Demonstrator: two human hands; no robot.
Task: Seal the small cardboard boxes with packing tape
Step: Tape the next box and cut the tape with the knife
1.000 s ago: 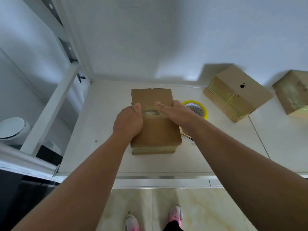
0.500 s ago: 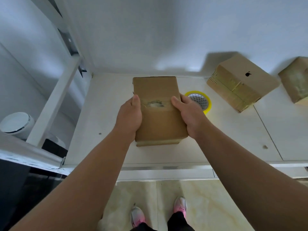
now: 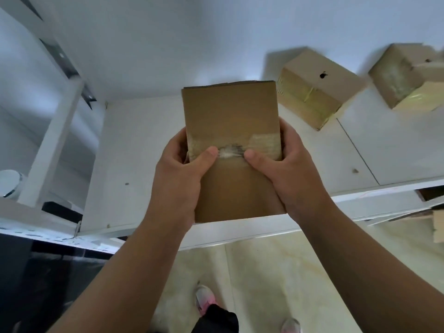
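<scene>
Three boxes are seen: logo box (image 3: 317, 90), far-right box (image 3: 403, 75), and held box (image 3: 230, 109), lengthwise near-to-far, clasped by left grip (image 3: 180, 179) and right grip (image 3: 295, 174).

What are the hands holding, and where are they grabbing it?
Both hands hold one cardboard box. The left hand grips its left side, the right hand its right side, with both thumbs on the strip of tape across its face.

White shelving (image 3: 144, 169) and taped boxes (image 3: 314, 92) suggest a packing storeroom.
</scene>
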